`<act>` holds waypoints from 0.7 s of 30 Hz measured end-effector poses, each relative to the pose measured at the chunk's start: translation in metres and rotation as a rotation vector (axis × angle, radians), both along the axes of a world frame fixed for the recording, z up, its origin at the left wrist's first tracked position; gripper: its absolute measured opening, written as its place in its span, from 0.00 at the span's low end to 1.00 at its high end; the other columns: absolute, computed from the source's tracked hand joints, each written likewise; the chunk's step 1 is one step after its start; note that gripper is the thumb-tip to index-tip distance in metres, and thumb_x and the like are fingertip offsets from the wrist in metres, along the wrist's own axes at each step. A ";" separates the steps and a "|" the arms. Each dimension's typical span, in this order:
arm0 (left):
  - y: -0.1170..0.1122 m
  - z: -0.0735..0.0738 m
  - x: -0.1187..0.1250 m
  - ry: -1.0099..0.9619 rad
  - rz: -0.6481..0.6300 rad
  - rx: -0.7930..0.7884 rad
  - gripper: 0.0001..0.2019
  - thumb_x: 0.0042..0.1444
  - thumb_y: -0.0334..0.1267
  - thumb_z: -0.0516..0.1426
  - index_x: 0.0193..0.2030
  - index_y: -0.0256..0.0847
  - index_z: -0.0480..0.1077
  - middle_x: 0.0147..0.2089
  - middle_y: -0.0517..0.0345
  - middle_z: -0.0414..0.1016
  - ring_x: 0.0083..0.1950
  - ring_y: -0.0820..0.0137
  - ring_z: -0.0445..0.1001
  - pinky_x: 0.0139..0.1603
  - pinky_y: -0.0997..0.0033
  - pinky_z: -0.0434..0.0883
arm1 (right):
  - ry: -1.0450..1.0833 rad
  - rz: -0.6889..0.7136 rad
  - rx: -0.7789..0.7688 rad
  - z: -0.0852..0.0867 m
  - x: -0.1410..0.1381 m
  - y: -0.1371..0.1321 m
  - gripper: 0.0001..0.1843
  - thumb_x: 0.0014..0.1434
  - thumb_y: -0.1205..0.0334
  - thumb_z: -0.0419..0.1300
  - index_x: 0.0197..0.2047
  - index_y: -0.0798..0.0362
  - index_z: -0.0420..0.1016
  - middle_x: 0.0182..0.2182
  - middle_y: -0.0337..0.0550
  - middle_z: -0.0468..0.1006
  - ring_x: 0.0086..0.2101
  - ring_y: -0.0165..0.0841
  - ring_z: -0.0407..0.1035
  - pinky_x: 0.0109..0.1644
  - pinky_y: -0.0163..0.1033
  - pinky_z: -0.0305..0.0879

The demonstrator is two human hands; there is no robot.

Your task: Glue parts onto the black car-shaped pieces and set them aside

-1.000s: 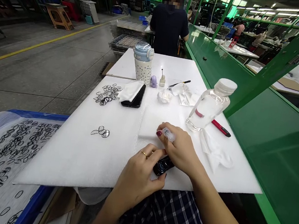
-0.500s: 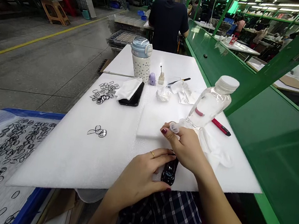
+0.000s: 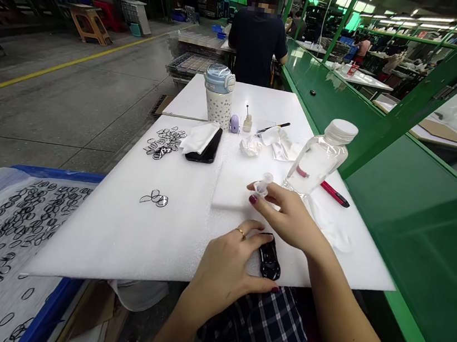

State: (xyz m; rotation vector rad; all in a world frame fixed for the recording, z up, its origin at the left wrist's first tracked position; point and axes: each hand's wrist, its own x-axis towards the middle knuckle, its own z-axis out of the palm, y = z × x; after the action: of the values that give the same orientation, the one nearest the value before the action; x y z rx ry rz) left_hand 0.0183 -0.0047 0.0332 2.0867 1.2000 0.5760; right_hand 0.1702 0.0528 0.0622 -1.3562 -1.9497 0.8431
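Near the table's front edge, my left hand grips a small glossy black toy car, fingers at its far end and thumb at its near end. My right hand is just above and beyond the car, closed on a clear plastic syringe. The plunger end and flange of the syringe show above the fingers; its tip is hidden. Beyond my right hand stands a clear bottle with a white cap. A white foam pad lies beyond the car.
Thin black rings lie on the left of the white table, with a larger pile behind. A phone under tissue, a dotted cup and a red cutter stand or lie around. A blue-edged tray holds many rings.
My right hand has turned and drawn back slightly from the bottle, and the syringe shows more upright. The toy car is tilted differently, with more of it showing between my left fingers.
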 end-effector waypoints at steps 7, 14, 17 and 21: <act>-0.002 -0.003 0.000 -0.066 -0.012 0.019 0.29 0.42 0.37 0.69 0.55 0.46 0.71 0.57 0.58 0.73 0.55 0.59 0.72 0.56 0.55 0.71 | 0.048 0.025 -0.048 -0.005 0.002 -0.002 0.15 0.67 0.50 0.50 0.36 0.50 0.70 0.33 0.41 0.75 0.38 0.38 0.70 0.46 0.44 0.64; -0.003 -0.002 0.001 -0.098 0.016 -0.038 0.29 0.40 0.42 0.69 0.53 0.45 0.72 0.54 0.61 0.73 0.48 0.62 0.75 0.52 0.59 0.72 | 0.462 0.059 -0.092 -0.009 0.010 0.004 0.16 0.67 0.48 0.52 0.40 0.51 0.72 0.40 0.43 0.74 0.47 0.38 0.68 0.53 0.45 0.63; -0.004 0.000 -0.001 -0.115 0.011 -0.054 0.29 0.40 0.42 0.69 0.52 0.46 0.72 0.52 0.63 0.74 0.47 0.63 0.74 0.52 0.60 0.72 | 0.297 0.041 -0.022 -0.014 0.003 -0.004 0.12 0.66 0.53 0.54 0.40 0.50 0.74 0.43 0.43 0.76 0.51 0.39 0.67 0.56 0.47 0.60; -0.005 0.000 -0.002 -0.123 0.021 -0.052 0.27 0.39 0.40 0.69 0.50 0.46 0.73 0.51 0.63 0.74 0.48 0.62 0.74 0.50 0.59 0.71 | 0.189 0.052 0.041 -0.018 -0.005 -0.011 0.11 0.67 0.56 0.53 0.39 0.51 0.74 0.44 0.44 0.78 0.54 0.42 0.67 0.57 0.48 0.61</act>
State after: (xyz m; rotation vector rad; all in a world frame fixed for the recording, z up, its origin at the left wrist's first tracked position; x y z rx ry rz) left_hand 0.0163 -0.0096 0.0336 1.9673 1.1558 0.6658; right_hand 0.1652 0.0417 0.0446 -1.1621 -1.8520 0.9165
